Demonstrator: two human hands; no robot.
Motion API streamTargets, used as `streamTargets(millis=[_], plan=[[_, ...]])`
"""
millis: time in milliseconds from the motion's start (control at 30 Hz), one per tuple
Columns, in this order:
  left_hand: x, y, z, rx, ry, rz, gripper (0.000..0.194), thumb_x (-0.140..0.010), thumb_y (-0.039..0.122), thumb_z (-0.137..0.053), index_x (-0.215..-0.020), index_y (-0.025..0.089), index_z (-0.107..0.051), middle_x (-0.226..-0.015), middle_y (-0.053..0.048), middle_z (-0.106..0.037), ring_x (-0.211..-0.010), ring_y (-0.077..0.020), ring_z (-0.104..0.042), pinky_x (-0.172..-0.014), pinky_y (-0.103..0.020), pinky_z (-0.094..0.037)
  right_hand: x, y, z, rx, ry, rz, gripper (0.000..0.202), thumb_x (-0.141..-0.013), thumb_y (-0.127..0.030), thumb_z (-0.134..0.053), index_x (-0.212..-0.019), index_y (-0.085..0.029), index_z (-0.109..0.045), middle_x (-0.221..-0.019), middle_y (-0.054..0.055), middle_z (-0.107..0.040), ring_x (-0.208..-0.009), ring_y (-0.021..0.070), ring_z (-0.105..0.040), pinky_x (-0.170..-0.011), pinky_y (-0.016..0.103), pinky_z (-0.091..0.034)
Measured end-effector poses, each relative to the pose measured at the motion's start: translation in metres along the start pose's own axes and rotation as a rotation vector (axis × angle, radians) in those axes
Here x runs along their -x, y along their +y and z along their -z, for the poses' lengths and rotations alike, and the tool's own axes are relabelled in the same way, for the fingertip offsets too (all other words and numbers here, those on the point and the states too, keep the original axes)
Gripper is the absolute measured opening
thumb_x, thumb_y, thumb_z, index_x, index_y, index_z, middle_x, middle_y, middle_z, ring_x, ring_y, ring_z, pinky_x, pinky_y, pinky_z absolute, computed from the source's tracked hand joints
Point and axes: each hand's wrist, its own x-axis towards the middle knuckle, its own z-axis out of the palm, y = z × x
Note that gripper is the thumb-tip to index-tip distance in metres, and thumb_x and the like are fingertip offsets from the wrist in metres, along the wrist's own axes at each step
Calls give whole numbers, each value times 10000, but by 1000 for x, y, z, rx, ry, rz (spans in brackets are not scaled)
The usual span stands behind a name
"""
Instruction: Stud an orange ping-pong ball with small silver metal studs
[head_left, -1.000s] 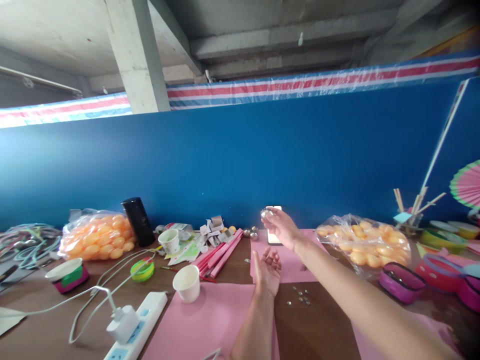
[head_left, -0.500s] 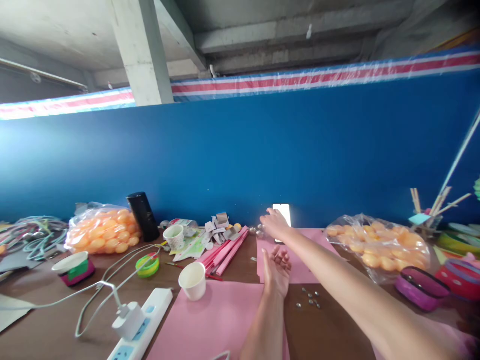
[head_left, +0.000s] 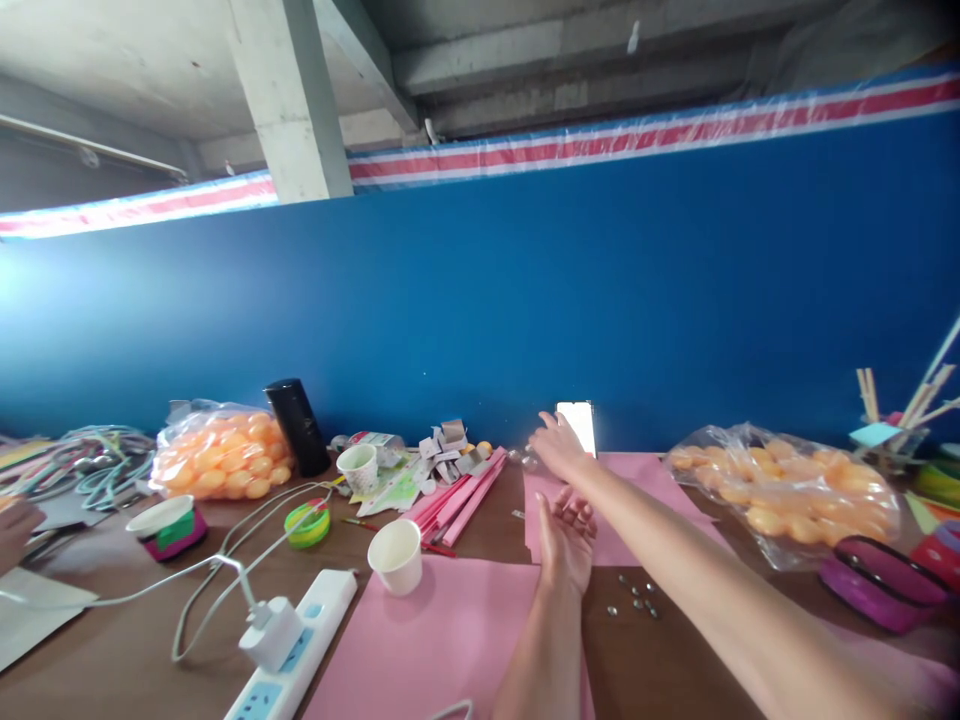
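Observation:
Palm up, my left hand is held over a pink sheet, its fingers loosely curled and apart with nothing visible in them. My right hand reaches further back, fingers spread, beside a bright phone that leans near the blue partition. A few small shiny balls lie by its fingertips. Several small clear gems are scattered on the brown table right of my left wrist. Left of my hands are pink rolled strips and a white paper cup on another pink sheet.
A white power strip with cables lies front left. Bags of orange balls stand at left and right. A black cylinder stands at the back, a purple pouch at right. Another person's hand shows at the left edge.
The view has shifted slightly, so table items sit further right. Another person's hand has appeared at the left edge. My hands hold nearly the same poses.

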Motion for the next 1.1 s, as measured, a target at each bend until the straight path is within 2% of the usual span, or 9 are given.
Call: streamTargets(millis=[167, 300, 433, 600, 733, 867, 1000, 1100], plan=[[-1, 0, 2, -9, -31, 3, 450, -742, 529, -468, -899, 118, -559, -755, -89, -596, -628, -131, -575, -560, -224, -436, 18, 16, 15, -19, 62, -24, 227, -777, -83, -438, -842, -171, -636, -914, 97, -649, -1184, 261, -305, -941, 425, -148], [-1, -1, 2, -27, -36, -4, 448, -747, 524, -464, -908, 117, -561, -770, -91, -603, -630, -128, -578, -567, -226, -440, 53, 32, 31, -47, 118, -48, 193, -813, -192, -449, -877, -197, -630, -933, 65, -650, -1179, 263, -301, -924, 417, -172], [-1, -1, 3, -49, -38, -5, 457, -748, 532, -456, -913, 119, -561, -786, -93, -606, -629, -125, -581, -563, -223, -445, 109, 46, 50, -80, 179, -25, 191, -812, -203, -447, -895, -213, -619, -936, 30, -644, -1141, 255, -354, -914, 410, -238], [-2, -1, 2, -120, -17, -6, 446, -756, 520, -454, -926, 121, -557, -781, -91, -607, -613, -121, -581, -560, -226, -455, 196, 54, 70, -130, 189, -25, 185, -795, -227, -461, -892, -242, -617, -908, 21, -642, -1111, 250, -408, -905, 428, -314], [-2, -1, 1, -152, -29, -13, 430, -767, 507, -444, -908, 118, -563, -769, -91, -608, -614, -126, -581, -548, -229, -456, 265, 55, 77, -153, 86, -99, 209, -789, -231, -455, -926, -278, -606, -979, 18, -622, -1122, 244, -420, -873, 401, -394], [-5, -1, 2, -185, -52, -13, 429, -774, 504, -435, -900, 118, -572, -758, -91, -612, -600, -125, -578, -549, -238, -464, 329, 56, 79, -111, 7, -236, 245, -792, -240, -439, -969, -338, -577, -1076, -5, -588, -1168, 241, -382, -913, 416, -390], [-7, -1, 3, -213, -64, -16, 418, -787, 486, -424, -887, 113, -582, -745, -96, -616, -607, -129, -582, -563, -248, -476, 377, 58, 85, -86, -50, -292, 238, -783, -259, -446, -950, -377, -568, -1070, -5, -592, -1148, 240, -411, -912, 416, -399], [-6, -1, 2, -233, -81, -19, 417, -789, 481, -423, -884, 109, -587, -746, -99, -618, -621, -134, -587, -578, -253, -484, 395, 59, 91, -82, -63, -342, 216, -787, -273, -452, -940, -381, -562, -1063, 2, -597, -1176, 220, -383, -943, 396, -373]])
